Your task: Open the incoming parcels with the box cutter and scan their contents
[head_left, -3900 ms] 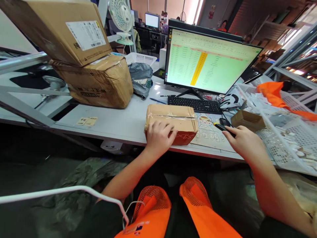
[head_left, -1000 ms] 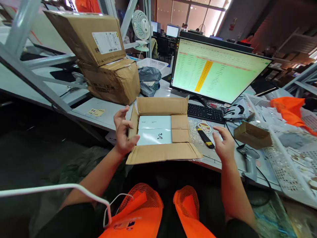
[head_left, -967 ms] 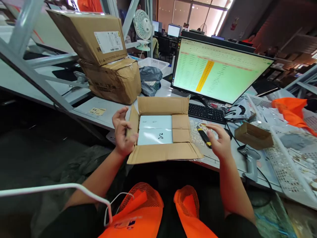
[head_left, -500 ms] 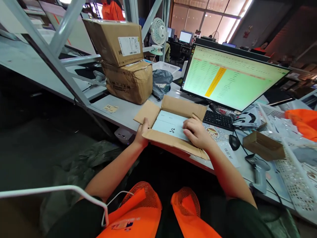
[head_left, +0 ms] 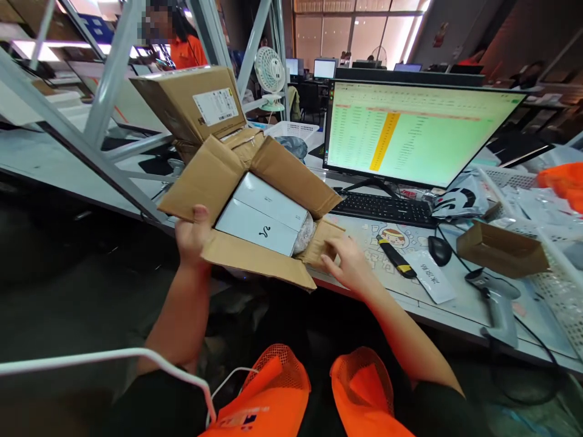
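Note:
An opened cardboard box point(head_left: 259, 267) is tilted at the front edge of the desk, its flaps spread. Inside lies a light-blue carton point(head_left: 262, 215) with a black squiggle, and bubble wrap point(head_left: 304, 235) fills the gap at its right end. My left hand point(head_left: 194, 237) grips the cardboard box at its left side, thumb over the flap and the other fingers mostly hidden beneath. At the right end, my right hand point(head_left: 348, 264) has its curled fingers closed on the edge of the short flap.
A black-and-yellow utility knife point(head_left: 396, 257) lies right of my right hand, near a mouse point(head_left: 439, 250) and barcode scanner point(head_left: 496, 303). Behind are a keyboard point(head_left: 387, 209) and monitor point(head_left: 419, 133). Stacked parcels point(head_left: 200, 103) stand at left beside a metal frame point(head_left: 113, 73). Another person point(head_left: 182, 48) is beyond.
The box has moved left and tilted up, with my left hand on it. My right hand has left the light-blue carton for the right flap. Bubble wrap and the utility knife now show.

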### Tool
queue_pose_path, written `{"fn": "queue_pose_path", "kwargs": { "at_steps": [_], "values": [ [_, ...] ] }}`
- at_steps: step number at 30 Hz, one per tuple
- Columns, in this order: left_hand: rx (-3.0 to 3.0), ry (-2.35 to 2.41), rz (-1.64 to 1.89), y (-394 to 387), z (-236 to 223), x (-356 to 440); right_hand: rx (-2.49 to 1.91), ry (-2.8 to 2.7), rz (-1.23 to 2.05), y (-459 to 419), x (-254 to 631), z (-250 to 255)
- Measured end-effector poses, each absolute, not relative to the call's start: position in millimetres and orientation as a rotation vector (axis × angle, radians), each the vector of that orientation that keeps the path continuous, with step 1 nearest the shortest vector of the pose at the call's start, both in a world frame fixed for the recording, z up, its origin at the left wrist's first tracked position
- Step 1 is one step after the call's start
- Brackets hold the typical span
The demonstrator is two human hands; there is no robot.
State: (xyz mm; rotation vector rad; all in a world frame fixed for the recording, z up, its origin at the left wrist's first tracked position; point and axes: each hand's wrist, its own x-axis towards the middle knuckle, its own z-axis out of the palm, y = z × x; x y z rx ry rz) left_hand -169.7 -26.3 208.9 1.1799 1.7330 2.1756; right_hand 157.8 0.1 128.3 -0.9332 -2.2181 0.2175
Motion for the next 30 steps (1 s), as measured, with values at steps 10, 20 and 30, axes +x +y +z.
{"fn": "queue_pose_path", "kwargs": {
  "at_steps": [10,20,30],
  "values": [
    [1.526,1.805,2.082,-48,214,-136,-1.240,-2.373,0.363,51,86,135],
    [1.507,1.874,2.145,-46,211,-144,-0.918,-1.658,0.974,72,101,119],
    [1.412,1.757,2.281,-47,201,-153,-0.569,-0.595,1.316,93,143,164]
  ]
}}
